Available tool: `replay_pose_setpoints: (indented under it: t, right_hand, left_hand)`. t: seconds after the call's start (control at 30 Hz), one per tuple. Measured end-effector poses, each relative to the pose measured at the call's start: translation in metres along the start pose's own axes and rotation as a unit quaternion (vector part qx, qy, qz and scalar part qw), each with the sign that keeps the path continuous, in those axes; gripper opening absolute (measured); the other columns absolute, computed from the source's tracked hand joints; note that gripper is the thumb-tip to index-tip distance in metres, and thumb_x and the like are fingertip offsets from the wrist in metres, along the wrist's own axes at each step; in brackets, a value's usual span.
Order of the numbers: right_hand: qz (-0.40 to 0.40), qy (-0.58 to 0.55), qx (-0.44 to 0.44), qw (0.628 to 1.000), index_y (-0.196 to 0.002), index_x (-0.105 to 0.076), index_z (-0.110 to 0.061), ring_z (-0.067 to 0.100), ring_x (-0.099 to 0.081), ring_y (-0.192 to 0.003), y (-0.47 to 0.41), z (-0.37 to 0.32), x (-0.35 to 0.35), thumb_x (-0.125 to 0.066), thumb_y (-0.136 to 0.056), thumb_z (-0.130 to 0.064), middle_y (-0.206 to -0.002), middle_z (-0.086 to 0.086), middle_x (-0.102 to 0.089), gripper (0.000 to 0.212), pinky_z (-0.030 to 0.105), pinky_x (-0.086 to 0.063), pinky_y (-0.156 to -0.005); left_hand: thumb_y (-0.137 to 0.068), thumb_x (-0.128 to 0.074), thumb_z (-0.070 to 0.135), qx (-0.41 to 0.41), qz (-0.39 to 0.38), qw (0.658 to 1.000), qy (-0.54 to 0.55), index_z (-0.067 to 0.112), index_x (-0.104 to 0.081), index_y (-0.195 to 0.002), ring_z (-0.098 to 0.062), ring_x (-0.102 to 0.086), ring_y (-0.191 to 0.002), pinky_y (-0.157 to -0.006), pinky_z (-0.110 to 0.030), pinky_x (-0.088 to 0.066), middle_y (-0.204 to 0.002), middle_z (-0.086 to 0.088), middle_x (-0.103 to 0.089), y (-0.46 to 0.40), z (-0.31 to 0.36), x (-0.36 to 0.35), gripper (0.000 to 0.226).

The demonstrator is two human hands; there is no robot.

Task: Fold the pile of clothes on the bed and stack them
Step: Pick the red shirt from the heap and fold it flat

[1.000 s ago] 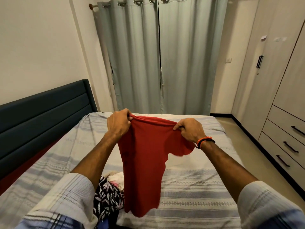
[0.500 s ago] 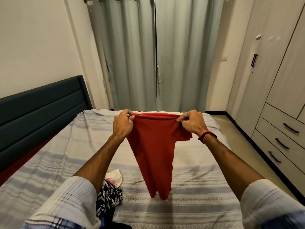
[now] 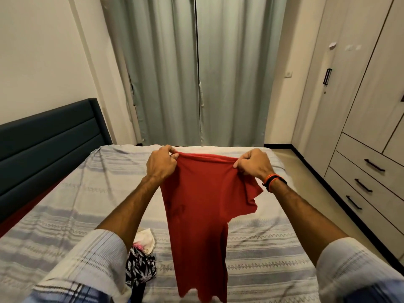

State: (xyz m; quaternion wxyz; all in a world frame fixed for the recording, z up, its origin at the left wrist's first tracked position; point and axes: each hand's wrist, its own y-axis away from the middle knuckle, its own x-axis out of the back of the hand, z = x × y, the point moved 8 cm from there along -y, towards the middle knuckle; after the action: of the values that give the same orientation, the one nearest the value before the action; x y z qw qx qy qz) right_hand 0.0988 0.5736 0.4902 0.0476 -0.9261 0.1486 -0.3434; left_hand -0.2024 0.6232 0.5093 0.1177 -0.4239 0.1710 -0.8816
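Currently held: one red T-shirt (image 3: pixel 196 206), hanging in the air above the bed (image 3: pixel 262 248), lengthwise doubled by the look of it, one short sleeve (image 3: pixel 251 193) showing on the right side. Left hand (image 3: pixel 160 164) pinches the top edge at its left corner; right hand (image 3: pixel 253 164), wearing an orange and black wristband (image 3: pixel 273 181), pinches the right corner, the edge drawn fairly taut between them. Fabric: thin knit, soft and light, judged limp; it drapes straight down with no stiffness and would likely crease or slide out of shape if laid carelessly. Best holds: the two shoulder corners as now, later the hem (image 3: pixel 196 296) for bringing bottom to top. Remaining pile (image 3: pixel 142 259): a black-and-white leaf-print garment and a white-and-pink piece, lying on the bed just left of the T-shirt's lower half, partly hidden behind the left sleeve. No folded stack visible.
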Motion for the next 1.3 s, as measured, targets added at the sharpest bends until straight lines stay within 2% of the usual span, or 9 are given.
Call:
replay_pose_setpoints:
  t: [0.13, 0.27, 0.47, 0.6, 0.73, 0.83, 0.97, 1.1, 1.3]
  right_hand:
    - [-0.013, 0.026, -0.034, 0.999, -0.075, -0.081, -0.016, 0.02, -0.069, -0.087, -0.018, 0.013, -0.021, -0.068, -0.073, -0.012, -0.074, 0.002, -0.075, 0.014, 0.026, -0.053, -0.087]
    - [0.087, -0.004, 0.006, 0.996, -0.089, -0.08, -0.009, 0.02, -0.068, -0.091, -0.028, -0.001, -0.008, -0.052, -0.076, 0.006, -0.092, 0.009, -0.077, 0.035, 0.026, -0.051, -0.094]
    - [0.174, -0.045, 0.127, 0.976, -0.095, -0.079, -0.009, 0.02, -0.072, -0.088, -0.016, -0.022, 0.017, -0.057, -0.083, 0.009, -0.098, 0.007, -0.076, 0.031, 0.039, -0.061, -0.083]
    - [0.172, -0.027, 0.139, 0.975, -0.097, -0.078, -0.006, 0.021, -0.071, -0.082, 0.019, -0.015, 0.011, -0.062, -0.086, 0.008, -0.099, 0.009, -0.075, 0.024, 0.028, -0.061, -0.069]
    - [0.126, -0.003, 0.088, 0.988, -0.089, -0.08, -0.011, 0.02, -0.073, -0.073, 0.074, 0.033, -0.025, -0.066, -0.083, 0.004, -0.083, 0.006, -0.077, 0.022, 0.034, -0.061, -0.075]
    - [0.055, 0.07, 0.086, 0.992, -0.076, -0.08, -0.012, 0.02, -0.07, -0.065, 0.13, 0.07, -0.064, -0.066, -0.074, 0.005, -0.071, 0.006, -0.075, 0.022, 0.036, -0.059, -0.068]
    - [-0.04, 0.083, 0.035, 0.995, -0.081, -0.081, -0.014, 0.001, -0.066, -0.069, 0.213, 0.114, -0.103, -0.068, -0.068, 0.013, -0.083, 0.002, -0.077, 0.032, 0.021, -0.058, -0.071]
    - [-0.136, 0.086, -0.032, 0.986, -0.083, -0.081, -0.013, 0.011, -0.07, -0.065, 0.28, 0.161, -0.139, -0.069, -0.072, 0.008, -0.08, 0.002, -0.077, 0.027, 0.027, -0.061, -0.07]
    - [-0.205, 0.107, -0.062, 0.971, -0.09, -0.08, -0.008, -0.007, -0.056, -0.056, 0.361, 0.203, -0.156, -0.063, -0.076, 0.009, -0.082, 0.001, -0.076, 0.027, 0.004, -0.048, -0.061]
  left_hand:
    - [-0.092, -0.062, 0.026, 0.063, -0.05, 0.996, 0.032, 0.019, -0.067, -0.093, -0.029, -0.068, -0.09, -0.086, -0.036, -0.053, -0.097, -0.009, -0.074, -0.011, -0.023, -0.037, 0.009]
    - [-0.094, -0.06, 0.016, 0.041, 0.007, 0.995, 0.092, 0.012, -0.067, -0.096, -0.026, -0.065, -0.093, -0.085, -0.033, -0.051, -0.097, -0.009, -0.072, -0.026, -0.01, -0.034, 0.008]
    - [-0.096, -0.058, 0.011, -0.059, 0.079, 0.976, 0.192, 0.008, -0.066, -0.099, -0.017, -0.068, -0.085, -0.076, -0.027, -0.057, -0.09, -0.002, -0.068, -0.015, 0.012, 0.007, 0.009]
    - [-0.096, -0.058, 0.01, -0.088, 0.078, 0.971, 0.207, 0.008, -0.065, -0.099, -0.015, -0.066, -0.081, -0.076, -0.023, -0.054, -0.089, -0.001, -0.068, 0.025, 0.001, 0.008, 0.008]
    - [-0.091, -0.059, 0.002, -0.094, 0.026, 0.977, 0.189, 0.009, -0.065, -0.094, -0.017, -0.063, -0.074, -0.069, -0.014, -0.046, -0.082, -0.001, -0.067, 0.095, -0.04, -0.022, 0.01]
    - [-0.088, -0.06, -0.001, -0.056, -0.051, 0.983, 0.167, 0.012, -0.065, -0.092, -0.017, -0.065, -0.076, -0.067, -0.005, -0.043, -0.084, -0.004, -0.07, 0.159, -0.087, -0.056, 0.015]
    - [-0.091, -0.057, 0.008, 0.017, -0.149, 0.98, 0.131, 0.018, -0.064, -0.093, -0.016, -0.067, -0.085, -0.077, -0.033, -0.056, -0.091, 0.0, -0.072, 0.254, -0.142, -0.092, 0.013]
    - [-0.09, -0.057, 0.001, 0.082, -0.186, 0.974, 0.098, 0.011, -0.066, -0.092, -0.021, -0.065, -0.086, -0.079, -0.034, -0.052, -0.092, -0.005, -0.071, 0.337, -0.171, -0.102, 0.013]
    - [-0.09, -0.06, 0.002, 0.093, -0.237, 0.965, 0.058, 0.011, -0.064, -0.09, -0.02, -0.062, -0.083, -0.07, -0.031, -0.044, -0.089, -0.002, -0.068, 0.438, -0.184, -0.111, 0.01]
